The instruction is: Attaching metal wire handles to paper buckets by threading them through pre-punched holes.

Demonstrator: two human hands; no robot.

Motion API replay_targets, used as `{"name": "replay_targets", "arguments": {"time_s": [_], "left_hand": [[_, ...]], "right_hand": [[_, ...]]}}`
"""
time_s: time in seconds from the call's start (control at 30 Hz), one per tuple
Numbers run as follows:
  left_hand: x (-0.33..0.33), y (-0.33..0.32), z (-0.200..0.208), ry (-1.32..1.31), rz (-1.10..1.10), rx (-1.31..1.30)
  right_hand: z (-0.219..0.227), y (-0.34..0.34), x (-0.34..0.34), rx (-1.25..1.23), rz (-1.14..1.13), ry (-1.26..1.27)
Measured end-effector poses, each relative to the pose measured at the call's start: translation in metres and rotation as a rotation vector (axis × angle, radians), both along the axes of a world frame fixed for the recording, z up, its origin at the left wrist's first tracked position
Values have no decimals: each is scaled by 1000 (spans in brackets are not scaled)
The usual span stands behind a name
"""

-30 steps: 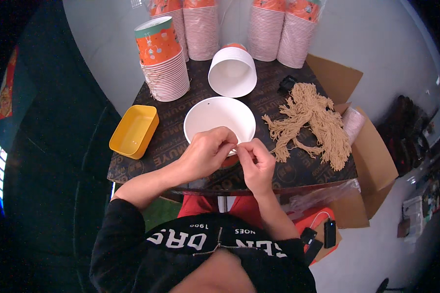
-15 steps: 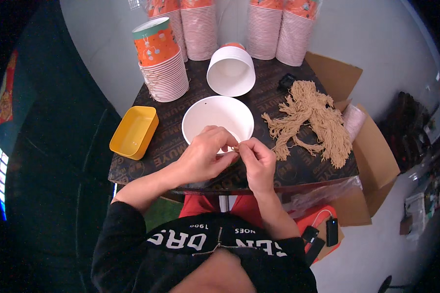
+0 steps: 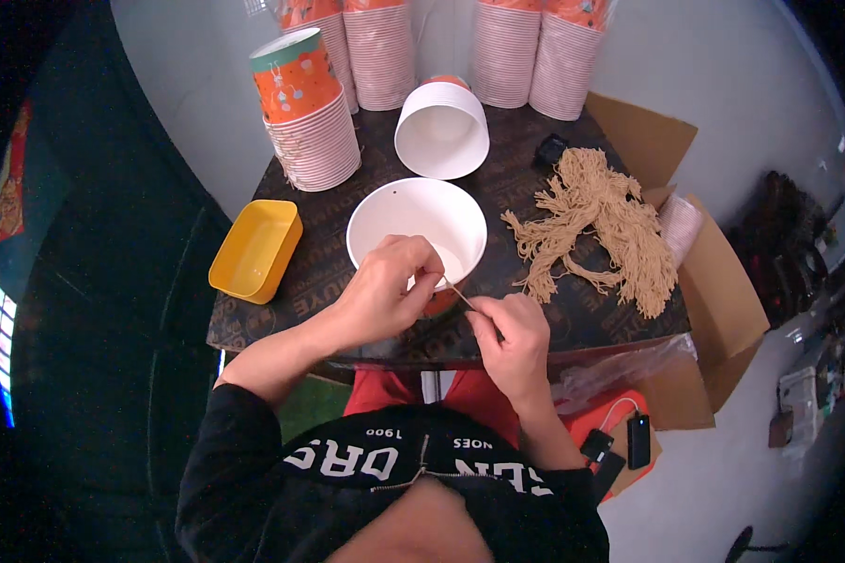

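A short piece of tan string (image 3: 458,296) stretches between my two hands at the near rim of a paper bucket (image 3: 376,211), white inside with orange outside. My left hand (image 3: 392,284) pinches one end of the string close to the rim. Lower and to the right, my right hand (image 3: 514,340) is closed on the other end. Whether the string passes through the bucket's wall is hidden by my fingers. On the right of the table lies a loose bundle of tan strings (image 3: 596,211).
Behind the bucket, white tubs (image 3: 441,141) lie on their side. A stack of orange and white buckets (image 3: 312,155) stands back left, with wrapped stacks (image 3: 380,61) along the wall. A yellow plastic box (image 3: 256,251) sits left. An opened cardboard carton (image 3: 723,310) stands beside the table.
My right hand has moved right and toward me, away from the left. The string now shows taut between them. My left hand has shifted only slightly.
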State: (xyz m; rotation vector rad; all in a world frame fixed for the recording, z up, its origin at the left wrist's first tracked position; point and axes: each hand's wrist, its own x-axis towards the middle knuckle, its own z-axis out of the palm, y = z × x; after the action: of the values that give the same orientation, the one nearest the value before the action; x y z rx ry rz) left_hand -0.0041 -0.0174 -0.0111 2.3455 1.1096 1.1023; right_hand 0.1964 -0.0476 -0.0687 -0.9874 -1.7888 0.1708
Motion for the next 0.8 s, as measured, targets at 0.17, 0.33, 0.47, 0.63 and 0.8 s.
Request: {"name": "replay_targets", "arguments": {"time_s": [0.17, 0.33, 0.47, 0.63, 0.8], "left_hand": [[1, -2, -1, 10, 38, -66], [-5, -2, 9, 70, 85, -182], [-42, 17, 25, 199, 1, -74], [-73, 30, 20, 392, -45, 18], [-90, 11, 23, 561, -81, 76]], "right_hand": [[-3, -2, 1, 58, 56, 20], [-13, 8, 4, 1, 79, 111], [-9, 15, 12, 21, 6, 223], [-16, 17, 20, -268, 133, 425], [-18, 10, 25, -440, 244, 533]]}}
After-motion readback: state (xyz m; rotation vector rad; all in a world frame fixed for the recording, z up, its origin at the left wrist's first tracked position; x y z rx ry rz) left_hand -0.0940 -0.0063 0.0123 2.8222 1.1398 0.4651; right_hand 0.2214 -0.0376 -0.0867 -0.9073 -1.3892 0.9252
